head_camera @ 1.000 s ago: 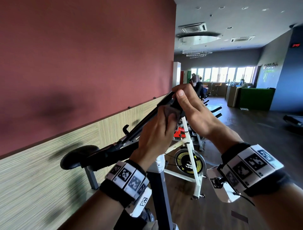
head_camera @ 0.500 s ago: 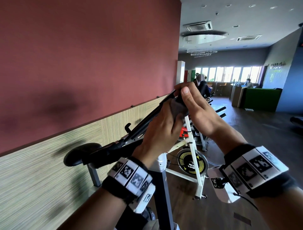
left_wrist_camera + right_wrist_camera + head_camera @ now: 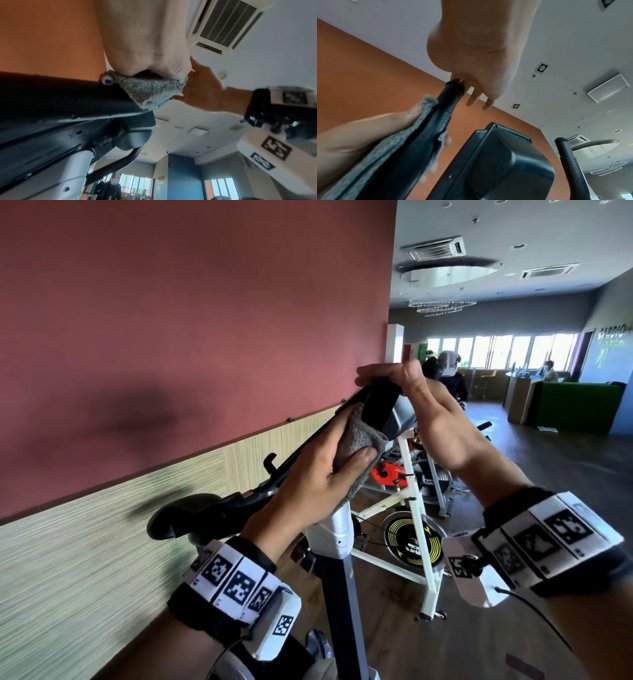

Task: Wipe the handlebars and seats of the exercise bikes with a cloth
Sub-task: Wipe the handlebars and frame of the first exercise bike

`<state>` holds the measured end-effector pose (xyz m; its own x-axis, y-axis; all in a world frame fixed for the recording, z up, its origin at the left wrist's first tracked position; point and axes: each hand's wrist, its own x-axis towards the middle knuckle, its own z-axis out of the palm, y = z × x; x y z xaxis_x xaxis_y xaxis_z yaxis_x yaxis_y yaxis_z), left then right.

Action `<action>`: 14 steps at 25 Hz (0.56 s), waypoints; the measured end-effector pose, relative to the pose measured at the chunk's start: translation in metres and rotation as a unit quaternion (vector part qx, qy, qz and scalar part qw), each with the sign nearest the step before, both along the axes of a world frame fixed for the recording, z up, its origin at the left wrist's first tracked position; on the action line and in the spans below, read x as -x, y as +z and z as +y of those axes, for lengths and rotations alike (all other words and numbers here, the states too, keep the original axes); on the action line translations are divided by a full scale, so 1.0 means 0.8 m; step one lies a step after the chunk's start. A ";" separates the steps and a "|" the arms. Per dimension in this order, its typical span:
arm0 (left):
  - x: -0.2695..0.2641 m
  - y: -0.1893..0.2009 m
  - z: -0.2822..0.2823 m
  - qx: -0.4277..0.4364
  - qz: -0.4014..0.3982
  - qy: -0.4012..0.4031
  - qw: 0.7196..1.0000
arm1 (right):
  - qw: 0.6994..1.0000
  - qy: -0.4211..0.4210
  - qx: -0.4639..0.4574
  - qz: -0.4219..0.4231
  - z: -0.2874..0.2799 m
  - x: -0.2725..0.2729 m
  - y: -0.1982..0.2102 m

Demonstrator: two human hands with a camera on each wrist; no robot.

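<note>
Both hands work on one black handlebar of the nearest exercise bike, a bar that slopes up from near left to far right along the red wall. A grey cloth is folded round the bar just below its upper end, and the left hand grips it there, thumb on the near face of the cloth and fingers curled behind the bar; the right wrist view shows the cloth wrapping both sides. The right hand holds the very tip of the handlebar, thumb and first fingers closed over the end cap while the other two fingers hang loose past it. Just right of the bar sits the bike's dark console, seen from behind, and a second handlebar rises further right. Lower left, the black seat sticks out toward the wood-panelled wall. Beyond stands a white bike with a yellow-ringed flywheel, and people further back near the windows.
</note>
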<state>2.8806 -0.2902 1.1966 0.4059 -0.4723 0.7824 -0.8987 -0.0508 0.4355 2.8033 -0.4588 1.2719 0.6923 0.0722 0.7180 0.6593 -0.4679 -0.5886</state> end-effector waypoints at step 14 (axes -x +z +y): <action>0.040 0.014 -0.094 0.134 -0.133 0.391 0.901 | 0.962 -0.063 0.202 -0.170 -0.116 -0.205 0.008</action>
